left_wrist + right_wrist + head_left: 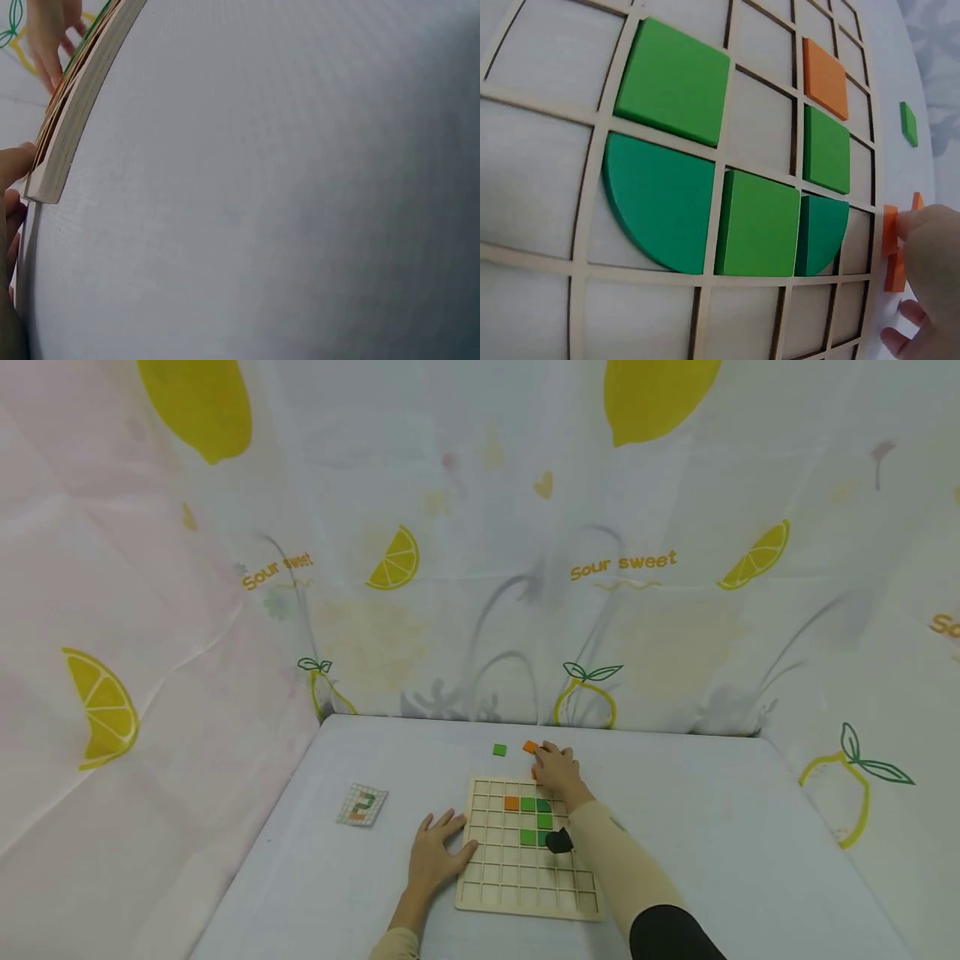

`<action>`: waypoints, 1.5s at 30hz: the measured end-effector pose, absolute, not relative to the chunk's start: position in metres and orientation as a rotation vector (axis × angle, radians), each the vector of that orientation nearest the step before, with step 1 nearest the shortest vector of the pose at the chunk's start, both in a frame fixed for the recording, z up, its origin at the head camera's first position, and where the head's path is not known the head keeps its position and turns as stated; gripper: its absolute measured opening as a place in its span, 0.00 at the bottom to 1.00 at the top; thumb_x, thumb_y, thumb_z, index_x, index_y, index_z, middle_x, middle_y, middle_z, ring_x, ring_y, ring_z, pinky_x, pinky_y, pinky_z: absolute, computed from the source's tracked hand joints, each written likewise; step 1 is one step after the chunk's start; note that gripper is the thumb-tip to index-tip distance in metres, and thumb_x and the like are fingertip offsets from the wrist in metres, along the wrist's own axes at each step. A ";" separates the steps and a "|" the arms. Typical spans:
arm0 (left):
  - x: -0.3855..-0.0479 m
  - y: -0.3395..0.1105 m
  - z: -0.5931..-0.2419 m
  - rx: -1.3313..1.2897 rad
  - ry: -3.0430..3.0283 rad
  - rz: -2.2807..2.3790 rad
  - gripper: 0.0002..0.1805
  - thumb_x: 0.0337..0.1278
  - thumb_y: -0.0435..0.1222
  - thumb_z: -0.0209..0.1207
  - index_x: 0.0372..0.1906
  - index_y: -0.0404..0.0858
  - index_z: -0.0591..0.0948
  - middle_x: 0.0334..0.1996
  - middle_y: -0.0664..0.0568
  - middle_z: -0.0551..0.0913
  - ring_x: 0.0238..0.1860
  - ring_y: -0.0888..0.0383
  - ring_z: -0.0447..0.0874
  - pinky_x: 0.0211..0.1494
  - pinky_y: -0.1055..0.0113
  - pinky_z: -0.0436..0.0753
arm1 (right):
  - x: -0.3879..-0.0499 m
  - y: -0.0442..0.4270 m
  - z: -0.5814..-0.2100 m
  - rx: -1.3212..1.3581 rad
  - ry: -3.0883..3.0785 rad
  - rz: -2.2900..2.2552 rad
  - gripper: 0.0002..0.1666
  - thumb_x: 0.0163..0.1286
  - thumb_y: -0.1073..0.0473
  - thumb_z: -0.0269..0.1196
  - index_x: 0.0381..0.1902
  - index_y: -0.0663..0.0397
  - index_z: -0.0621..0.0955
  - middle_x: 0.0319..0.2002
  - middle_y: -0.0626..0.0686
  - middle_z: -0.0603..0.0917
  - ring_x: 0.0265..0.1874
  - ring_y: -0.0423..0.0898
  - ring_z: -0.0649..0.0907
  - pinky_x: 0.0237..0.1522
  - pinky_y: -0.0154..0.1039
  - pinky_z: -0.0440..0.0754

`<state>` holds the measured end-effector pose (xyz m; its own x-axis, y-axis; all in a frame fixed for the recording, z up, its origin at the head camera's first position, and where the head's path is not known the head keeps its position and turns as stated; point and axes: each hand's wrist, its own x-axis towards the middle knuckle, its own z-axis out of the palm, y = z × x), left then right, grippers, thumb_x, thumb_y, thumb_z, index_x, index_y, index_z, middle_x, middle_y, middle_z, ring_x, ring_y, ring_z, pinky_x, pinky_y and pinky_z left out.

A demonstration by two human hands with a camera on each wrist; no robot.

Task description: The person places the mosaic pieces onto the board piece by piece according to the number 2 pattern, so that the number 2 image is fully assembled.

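Note:
A pale wooden grid board (498, 893) lies on the white table. In its cells sit an orange square tile (826, 79), several light green square tiles (673, 79) and two dark green quarter-round tiles (664, 202). My left hand (435, 856) rests on the board's left edge, thumb over the rim and fingers spread. Past the far edge, my right hand (558, 768) pinches an orange tile (889, 231) at the thumb; its index fingertip is hidden. Another orange tile (895, 274) lies close under that hand, and one more orange tile (530, 747) is just beyond.
A loose green tile (499, 749) lies beyond the board, left of the orange ones. A small patterned card (363, 805) with a coloured figure on a grid lies left of the board. Lemon-printed cloth (480, 635) walls the table's back and sides.

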<state>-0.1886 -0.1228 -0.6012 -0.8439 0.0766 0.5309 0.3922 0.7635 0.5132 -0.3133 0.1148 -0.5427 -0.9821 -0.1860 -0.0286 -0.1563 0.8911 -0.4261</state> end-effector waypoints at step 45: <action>-0.188 -0.122 -0.601 -0.356 -2.469 -0.840 0.24 0.38 0.44 0.69 0.43 0.36 0.85 0.41 0.46 0.86 0.49 0.46 0.83 0.63 0.45 0.69 | -0.296 0.185 -0.553 0.013 3.171 -0.955 0.11 0.60 0.63 0.59 0.30 0.70 0.81 0.27 0.62 0.83 0.28 0.57 0.82 0.30 0.50 0.82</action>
